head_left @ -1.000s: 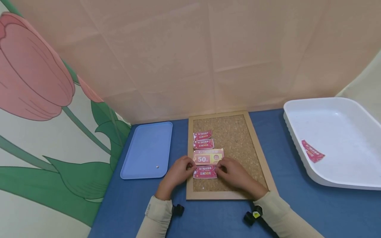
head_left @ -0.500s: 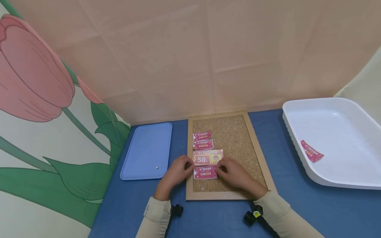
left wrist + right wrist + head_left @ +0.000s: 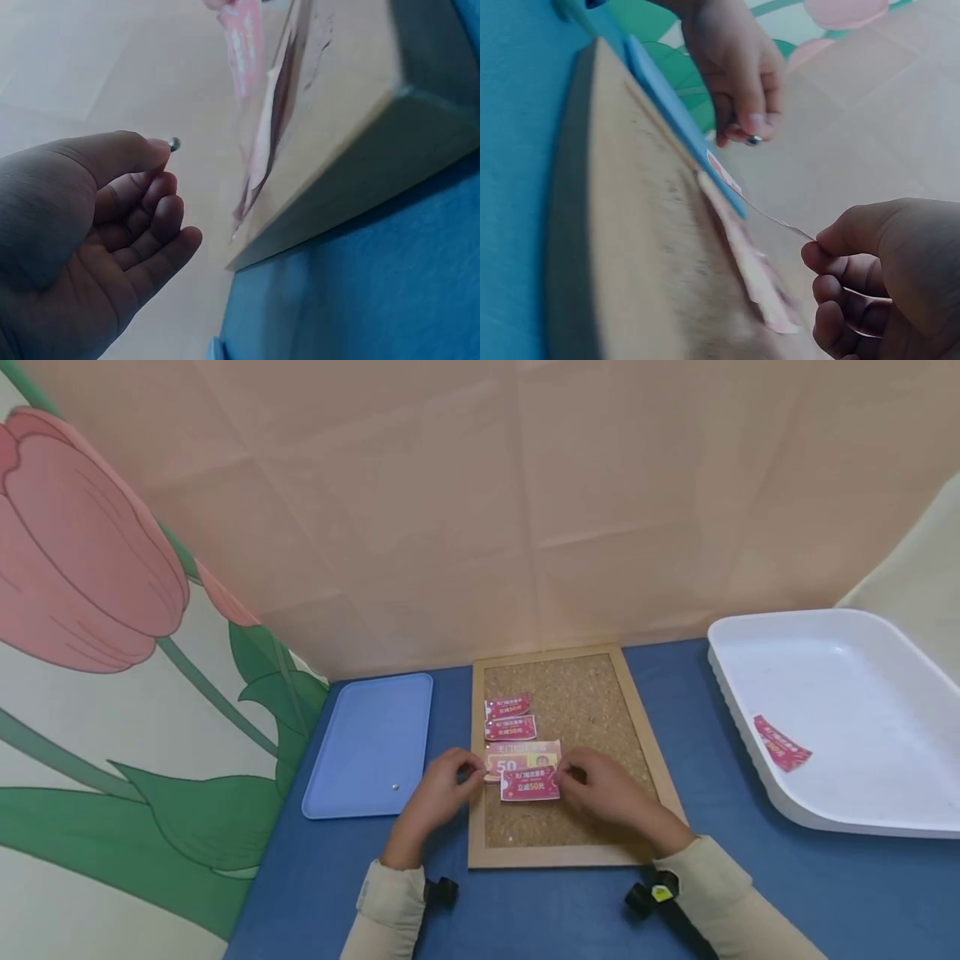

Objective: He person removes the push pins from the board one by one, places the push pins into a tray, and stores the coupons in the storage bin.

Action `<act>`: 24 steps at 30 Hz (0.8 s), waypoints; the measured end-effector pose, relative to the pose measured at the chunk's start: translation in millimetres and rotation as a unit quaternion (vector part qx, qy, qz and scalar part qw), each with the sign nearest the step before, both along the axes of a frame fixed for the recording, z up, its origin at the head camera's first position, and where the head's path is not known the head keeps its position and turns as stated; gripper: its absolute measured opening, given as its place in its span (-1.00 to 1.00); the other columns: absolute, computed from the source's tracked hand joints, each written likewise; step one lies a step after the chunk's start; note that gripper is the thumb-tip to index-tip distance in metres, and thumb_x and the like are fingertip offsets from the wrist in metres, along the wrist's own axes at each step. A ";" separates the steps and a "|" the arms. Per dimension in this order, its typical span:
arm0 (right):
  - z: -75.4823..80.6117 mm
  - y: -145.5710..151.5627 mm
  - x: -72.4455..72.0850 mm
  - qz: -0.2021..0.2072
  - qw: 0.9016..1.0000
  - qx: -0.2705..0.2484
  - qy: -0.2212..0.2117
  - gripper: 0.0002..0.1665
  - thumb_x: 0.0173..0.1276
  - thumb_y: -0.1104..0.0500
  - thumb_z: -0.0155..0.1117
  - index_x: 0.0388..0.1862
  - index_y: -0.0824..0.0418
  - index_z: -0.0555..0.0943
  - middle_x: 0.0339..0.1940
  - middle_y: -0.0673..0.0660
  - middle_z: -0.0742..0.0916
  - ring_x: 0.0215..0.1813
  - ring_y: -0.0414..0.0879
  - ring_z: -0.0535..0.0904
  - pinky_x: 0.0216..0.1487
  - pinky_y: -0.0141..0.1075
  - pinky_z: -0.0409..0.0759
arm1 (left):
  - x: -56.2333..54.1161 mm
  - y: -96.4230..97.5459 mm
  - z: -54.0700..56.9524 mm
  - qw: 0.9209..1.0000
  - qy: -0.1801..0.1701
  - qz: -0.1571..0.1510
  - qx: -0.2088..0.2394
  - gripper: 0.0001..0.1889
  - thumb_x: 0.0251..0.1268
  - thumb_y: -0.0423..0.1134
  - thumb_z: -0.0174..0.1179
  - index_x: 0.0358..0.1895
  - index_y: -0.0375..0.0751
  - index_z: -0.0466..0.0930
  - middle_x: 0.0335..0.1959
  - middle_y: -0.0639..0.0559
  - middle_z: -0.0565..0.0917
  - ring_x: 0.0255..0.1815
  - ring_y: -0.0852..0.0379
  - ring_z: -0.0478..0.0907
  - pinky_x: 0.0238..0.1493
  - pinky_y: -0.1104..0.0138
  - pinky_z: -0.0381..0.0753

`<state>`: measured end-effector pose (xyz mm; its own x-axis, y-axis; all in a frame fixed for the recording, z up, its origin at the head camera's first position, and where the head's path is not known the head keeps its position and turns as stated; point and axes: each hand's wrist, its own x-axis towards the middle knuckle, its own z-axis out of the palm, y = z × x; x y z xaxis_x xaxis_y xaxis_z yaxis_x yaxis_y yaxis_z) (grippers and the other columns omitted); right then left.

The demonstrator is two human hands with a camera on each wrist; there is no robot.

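My right hand [image 3: 611,789] pinches the right end of a small pink coupon [image 3: 529,784] between thumb and forefinger. The coupon overlaps the lower part of a wider pink and yellow coupon [image 3: 551,750] on the wood-framed cork board [image 3: 600,718]. In the right wrist view the held coupon appears edge-on, raised off the board. My left hand [image 3: 444,787] is by the board's left edge. Its thumb and forefinger pinch a silver round-headed thumbtack [image 3: 175,143]. Two more small pink coupons, an upper one [image 3: 507,706] and a lower one [image 3: 511,728], lie further up the board.
Left of the board is a shallow blue tray [image 3: 360,735] with one small silver tack [image 3: 396,787]. On the right stands a large white tray [image 3: 885,727] holding a curved pink coupon [image 3: 782,744]. A blue cloth [image 3: 547,914] covers the table.
My right hand has lifted the lowest coupon and drawn it up and to the right, so it now overlaps the wider one. The left hand has stayed at the board's left edge.
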<state>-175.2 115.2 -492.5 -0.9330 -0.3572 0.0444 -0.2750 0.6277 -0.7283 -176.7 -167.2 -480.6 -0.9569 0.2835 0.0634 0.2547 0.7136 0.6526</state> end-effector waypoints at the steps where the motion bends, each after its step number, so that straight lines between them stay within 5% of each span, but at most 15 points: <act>1: 2.7 2.6 -0.8 -0.002 1.000 -0.001 0.003 -0.87 0.43 0.07 0.22 -0.36 -0.02 0.62 -0.41 -0.05 0.59 -0.34 -0.13 0.47 -0.36 -0.23 0.48 | 0.0 -1.6 1.2 1.000 0.003 0.006 0.002 -0.89 0.41 -0.14 0.17 -0.19 -0.05 0.62 -0.24 0.18 0.53 -0.14 0.21 0.52 -0.07 0.26 0.57; 16: 54.3 59.9 -3.2 -0.062 0.993 -0.029 0.097 -0.77 0.47 0.05 0.17 -0.26 0.18 0.62 -0.36 0.07 0.57 -0.32 -0.05 0.44 -0.41 -0.24 0.43 | 1.9 -55.6 24.6 0.990 0.082 0.097 0.065 -0.91 0.38 -0.16 0.22 -0.19 -0.07 0.62 -0.21 0.08 0.57 -0.10 0.09 0.53 0.05 -0.01 0.51; 24: 66.1 100.9 -5.9 -0.136 0.981 -0.017 0.138 -0.72 0.46 0.04 0.18 -0.18 0.26 0.61 -0.24 0.18 0.64 -0.24 0.02 0.46 -0.39 -0.20 0.45 | 2.2 -85.9 27.7 0.982 0.114 0.134 0.062 -0.92 0.37 -0.22 0.22 -0.19 -0.13 0.61 -0.20 0.01 0.57 -0.10 0.06 0.55 0.02 0.03 0.53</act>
<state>-181.1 216.1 -426.4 -0.9444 -0.0907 0.3160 -0.2902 0.6816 -0.6717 -174.5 -253.1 -452.9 -0.9528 0.0000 0.3035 0.2184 0.6943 0.6857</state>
